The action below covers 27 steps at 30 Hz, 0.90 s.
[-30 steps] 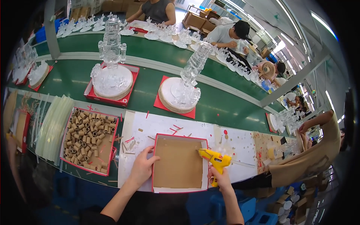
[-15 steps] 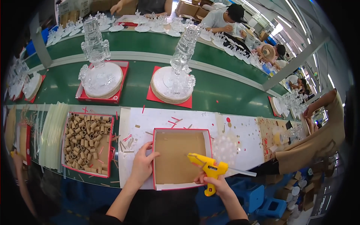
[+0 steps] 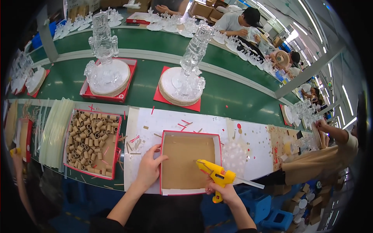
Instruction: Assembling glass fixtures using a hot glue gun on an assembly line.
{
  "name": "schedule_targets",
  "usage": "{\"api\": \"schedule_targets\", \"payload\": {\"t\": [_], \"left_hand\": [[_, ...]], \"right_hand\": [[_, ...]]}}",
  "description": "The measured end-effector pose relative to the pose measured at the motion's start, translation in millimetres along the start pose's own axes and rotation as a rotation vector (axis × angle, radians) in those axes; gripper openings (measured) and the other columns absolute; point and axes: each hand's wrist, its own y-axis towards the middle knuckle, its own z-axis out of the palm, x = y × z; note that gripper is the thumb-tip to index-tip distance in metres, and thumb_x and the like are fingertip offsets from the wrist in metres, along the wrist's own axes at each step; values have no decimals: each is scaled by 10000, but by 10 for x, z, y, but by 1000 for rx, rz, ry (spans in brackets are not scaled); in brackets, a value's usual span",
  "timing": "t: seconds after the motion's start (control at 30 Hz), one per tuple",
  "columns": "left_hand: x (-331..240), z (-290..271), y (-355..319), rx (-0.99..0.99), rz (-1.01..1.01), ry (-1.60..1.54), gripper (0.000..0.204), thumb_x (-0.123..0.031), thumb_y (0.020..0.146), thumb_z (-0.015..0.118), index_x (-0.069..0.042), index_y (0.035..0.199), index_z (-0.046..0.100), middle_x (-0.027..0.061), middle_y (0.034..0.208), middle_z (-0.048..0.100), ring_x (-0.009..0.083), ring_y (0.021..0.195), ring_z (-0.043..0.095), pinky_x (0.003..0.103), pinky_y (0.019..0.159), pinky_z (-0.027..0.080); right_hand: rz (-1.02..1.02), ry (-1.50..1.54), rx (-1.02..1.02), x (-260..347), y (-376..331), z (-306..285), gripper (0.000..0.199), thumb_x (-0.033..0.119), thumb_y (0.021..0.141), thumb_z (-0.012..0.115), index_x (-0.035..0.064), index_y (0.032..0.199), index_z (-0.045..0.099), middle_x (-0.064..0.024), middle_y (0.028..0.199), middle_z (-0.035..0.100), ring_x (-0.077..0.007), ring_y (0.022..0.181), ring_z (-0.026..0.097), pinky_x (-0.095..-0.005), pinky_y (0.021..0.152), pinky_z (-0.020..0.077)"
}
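A shallow open box (image 3: 183,192) with red edges, white walls and a brown cardboard bottom lies in front of me. My left hand (image 3: 146,171) grips its left wall, thumb over the rim and fingers outside. In my right hand (image 3: 226,194) is a yellow glue gun (image 3: 221,177), held by its handle above the box's lower right part. Its nozzle points left over the brown bottom, and a clear glue stick (image 3: 250,183) juts out of the back.
Left of the box stands a tray (image 3: 113,155) of short cardboard tubes, beside a bundle of glue sticks (image 3: 56,134). Clear tower-like pieces (image 3: 180,87) on round bases stand on the green bench behind. Paper scraps litter the white sheet (image 3: 248,143). Co-workers sit across and at right.
The whole view has shifted slightly, with little change in how my hands, the glue gun and the box lie to one another. At right, a co-worker's arm and body have moved.
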Motion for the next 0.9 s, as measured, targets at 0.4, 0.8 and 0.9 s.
{"api": "schedule_targets", "payload": {"t": [0.4,0.8,0.9], "left_hand": [[-36,-24,-7,-8,17,5,323,99,712,586,-79,970,663,206,1271,518,364,1088,573,406,923,472],[18,-11,-10,-3,39,2,326,97,707,593,-82,971,661,212,1266,517,367,1079,574,412,908,477],[-3,4,1,-7,35,-18,331,101,703,593,-80,972,659,213,1265,517,371,1078,573,413,905,478]], "right_hand": [[121,25,-20,49,94,-61,191,99,882,611,38,1055,558,-23,656,517,-104,560,546,-229,482,422],[110,-69,-39,94,82,-37,191,87,871,633,38,1031,541,-19,587,456,-119,475,494,-242,437,390],[100,-62,-38,60,113,-69,201,94,865,646,42,1028,540,-26,633,496,-119,482,505,-246,437,398]]}}
